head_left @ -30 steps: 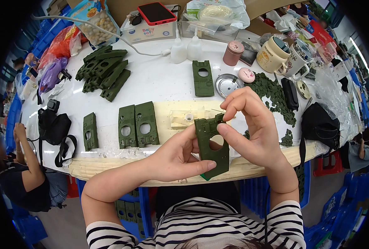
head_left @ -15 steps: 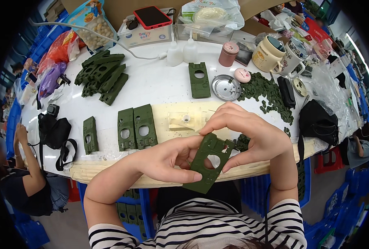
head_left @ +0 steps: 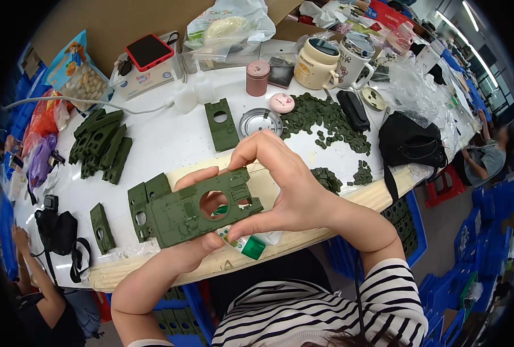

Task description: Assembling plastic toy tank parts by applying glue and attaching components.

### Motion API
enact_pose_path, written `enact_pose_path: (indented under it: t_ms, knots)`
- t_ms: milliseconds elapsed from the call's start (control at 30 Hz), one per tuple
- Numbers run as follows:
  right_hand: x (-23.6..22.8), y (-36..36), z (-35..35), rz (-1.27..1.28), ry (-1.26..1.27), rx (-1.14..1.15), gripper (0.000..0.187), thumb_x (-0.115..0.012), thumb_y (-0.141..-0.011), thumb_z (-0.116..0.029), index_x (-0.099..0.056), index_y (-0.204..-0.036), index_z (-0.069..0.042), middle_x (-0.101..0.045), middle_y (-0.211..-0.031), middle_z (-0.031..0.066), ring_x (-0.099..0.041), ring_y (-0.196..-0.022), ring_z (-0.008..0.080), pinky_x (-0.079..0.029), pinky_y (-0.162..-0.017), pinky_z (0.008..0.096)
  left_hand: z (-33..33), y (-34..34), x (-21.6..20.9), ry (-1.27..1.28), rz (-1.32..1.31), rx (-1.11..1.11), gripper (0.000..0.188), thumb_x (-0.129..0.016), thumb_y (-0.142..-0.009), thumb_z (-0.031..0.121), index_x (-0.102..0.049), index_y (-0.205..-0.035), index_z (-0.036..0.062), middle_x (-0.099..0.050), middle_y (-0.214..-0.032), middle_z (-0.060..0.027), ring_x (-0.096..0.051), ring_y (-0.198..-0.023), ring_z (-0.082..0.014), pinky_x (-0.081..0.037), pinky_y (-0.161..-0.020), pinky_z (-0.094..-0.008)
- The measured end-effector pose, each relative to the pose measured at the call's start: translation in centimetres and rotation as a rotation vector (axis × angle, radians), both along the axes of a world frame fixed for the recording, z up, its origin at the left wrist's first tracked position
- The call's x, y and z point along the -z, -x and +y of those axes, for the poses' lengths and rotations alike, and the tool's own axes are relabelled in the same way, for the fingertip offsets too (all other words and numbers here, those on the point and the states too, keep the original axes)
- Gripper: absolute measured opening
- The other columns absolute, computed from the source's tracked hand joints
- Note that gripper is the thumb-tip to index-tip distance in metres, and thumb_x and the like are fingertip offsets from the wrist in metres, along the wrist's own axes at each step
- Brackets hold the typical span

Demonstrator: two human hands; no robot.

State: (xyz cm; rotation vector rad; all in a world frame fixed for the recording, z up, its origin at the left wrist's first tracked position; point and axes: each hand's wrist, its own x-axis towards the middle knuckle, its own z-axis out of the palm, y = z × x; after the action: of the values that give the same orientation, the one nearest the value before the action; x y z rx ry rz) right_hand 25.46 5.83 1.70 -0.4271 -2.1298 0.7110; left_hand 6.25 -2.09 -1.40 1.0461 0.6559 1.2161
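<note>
Both my hands hold a dark green plastic toy tank hull (head_left: 179, 211), its big round hole facing up and its long side slanting across the view. My left hand (head_left: 190, 251) grips it from below and behind, thumb at the near edge. Fingers of my right hand (head_left: 294, 188) pinch the right end at its far and near edges. Beneath the part, near the table edge, lies a small white bottle with a green cap (head_left: 252, 247). Similar hulls (head_left: 138, 215) lie just left, partly covered by the held one; another single hull (head_left: 101, 228) is further left.
Beyond my hands are one hull (head_left: 221, 124), a round metal dish (head_left: 260, 122) and a spread of small green pieces (head_left: 320, 118). A hull pile (head_left: 101, 144) lies at left. Mugs (head_left: 316, 63), squeeze bottles (head_left: 205, 87) and a black bag (head_left: 410, 144) also crowd the table.
The hull has swung from a steep tilt to nearly lengthwise across the view and moved left with both hands. My view has turned, shifting the table's things leftward. The green-capped bottle now shows.
</note>
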Motion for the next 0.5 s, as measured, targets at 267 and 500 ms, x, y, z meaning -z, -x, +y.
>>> enact_pose_path:
  t_ms: [267, 500]
  knots:
    - [-1.6, -6.7, -0.3, -0.310, 0.180, 0.263, 0.032, -0.080, -0.072, -0.014, -0.063, -0.094, 0.001, -0.063, -0.080, 0.0073, -0.060, -0.067, 0.0151, -0.048, -0.063, 0.0255, 0.3, 0.5, -1.2, -0.015, 0.005, 0.015, 0.079, -0.075, -0.081, 0.025, -0.028, -0.140, 0.0020, -0.036, -0.143, -0.0196, -0.052, -0.119, -0.0282, -0.051, -0.096, -0.0431]
    - [1.9, -16.8, 0.3, -0.683, 0.213, 0.851, 0.016, -0.072, -0.073, -0.003, -0.066, -0.087, 0.002, -0.065, -0.076, 0.0148, -0.066, -0.070, 0.0246, -0.051, -0.065, 0.0324, 0.5, 0.7, -0.8, -0.056, 0.010, 0.038, 0.072, -0.069, -0.086, 0.020, -0.027, -0.141, 0.0000, -0.038, -0.142, -0.0217, -0.053, -0.120, -0.0301, -0.050, -0.096, -0.0435]
